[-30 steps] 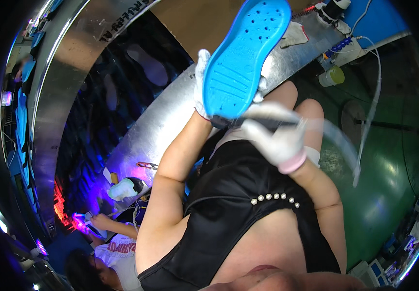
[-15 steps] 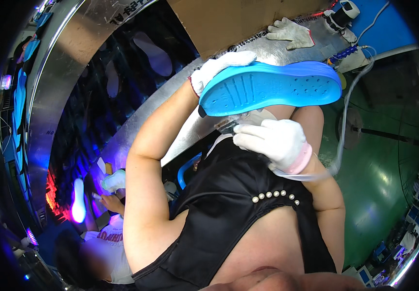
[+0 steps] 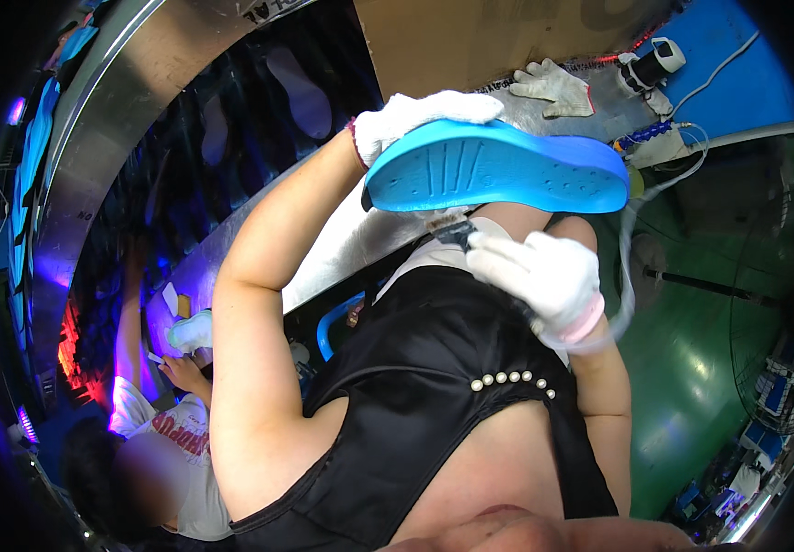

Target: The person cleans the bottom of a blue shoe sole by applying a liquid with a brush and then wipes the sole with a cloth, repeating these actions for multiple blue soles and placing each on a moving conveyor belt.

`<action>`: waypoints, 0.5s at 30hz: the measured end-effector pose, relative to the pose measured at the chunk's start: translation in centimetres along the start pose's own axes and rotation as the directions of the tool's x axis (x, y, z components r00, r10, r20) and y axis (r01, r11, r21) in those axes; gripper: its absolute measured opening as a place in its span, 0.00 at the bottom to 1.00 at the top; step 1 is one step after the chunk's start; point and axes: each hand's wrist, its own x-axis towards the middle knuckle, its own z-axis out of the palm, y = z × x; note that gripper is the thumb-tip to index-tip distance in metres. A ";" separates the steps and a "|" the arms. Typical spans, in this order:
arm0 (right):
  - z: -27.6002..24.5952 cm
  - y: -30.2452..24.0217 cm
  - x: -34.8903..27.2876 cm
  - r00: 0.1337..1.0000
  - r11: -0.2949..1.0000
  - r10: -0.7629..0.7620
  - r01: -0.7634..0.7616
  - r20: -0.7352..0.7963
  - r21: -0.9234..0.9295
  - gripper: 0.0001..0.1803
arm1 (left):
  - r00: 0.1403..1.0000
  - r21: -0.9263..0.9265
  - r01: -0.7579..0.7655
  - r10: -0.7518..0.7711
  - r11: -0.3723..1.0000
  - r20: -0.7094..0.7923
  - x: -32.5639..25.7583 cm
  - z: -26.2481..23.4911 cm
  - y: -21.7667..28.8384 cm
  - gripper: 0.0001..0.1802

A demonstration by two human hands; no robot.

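Blue shoe sole (image 3: 498, 170) held up mid-scene, tread side toward camera, above lap. Left hand (image 3: 420, 115), white glove, closed over sole's far edge at heel end. Right hand (image 3: 540, 276), gloved, fist shut on small brush-like tool (image 3: 457, 230), possibly hose-fed; tip touching sole's near edge. Risk: one-edge hold lets sole pivot under tool pressure, tip skids. Clear hose (image 3: 632, 276) loops right, may snag. Spare glove (image 3: 553, 87) far on bench; co-worker near left.

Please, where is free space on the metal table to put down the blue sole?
The metal table looks bare between the spare white glove and the blue sole. It is crowded at the right end, around the small device, tubes and cables. The left hand holds the sole.
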 end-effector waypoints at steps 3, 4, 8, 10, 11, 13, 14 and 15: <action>0.0 1.4 -0.4 0.980 0.994 0.095 -0.086 -0.173 0.060 0.15 | 0.980 -0.252 0.158 -0.184 0.955 -0.082 -0.4 0.0 1.0 0.25; 0.0 2.5 -0.5 0.965 0.987 0.152 -0.139 -0.212 0.077 0.15 | 0.965 -0.186 0.223 -0.244 0.957 -0.100 -0.4 -0.1 1.4 0.27; -0.5 -0.2 0.2 1.000 0.986 -0.031 0.031 0.001 -0.161 0.13 | 0.947 0.076 0.234 -0.209 0.969 -0.244 -0.2 -0.3 2.8 0.29; -0.9 0.8 -0.4 0.996 0.999 -0.009 0.005 -0.091 -0.043 0.13 | 0.932 0.104 0.222 -0.179 0.970 -0.316 0.0 -0.2 3.4 0.30; -0.5 2.3 -0.1 0.973 0.999 0.030 -0.025 -0.229 0.021 0.13 | 0.923 0.083 0.254 -0.216 0.964 -0.320 -0.1 -0.1 3.4 0.31; -0.5 2.9 -0.4 0.947 0.984 0.137 -0.097 -0.289 0.147 0.12 | 0.902 0.042 0.316 -0.287 0.948 -0.323 -0.3 -0.2 3.6 0.32; -0.5 2.5 -0.7 0.979 0.999 0.045 -0.043 -0.197 0.013 0.12 | 0.892 0.031 0.339 -0.310 0.940 -0.329 -0.3 -0.7 3.6 0.33; -1.0 1.3 -0.4 0.992 0.999 0.036 -0.040 -0.122 -0.023 0.11 | 0.879 0.019 0.368 -0.341 0.930 -0.333 -0.5 -1.1 3.8 0.34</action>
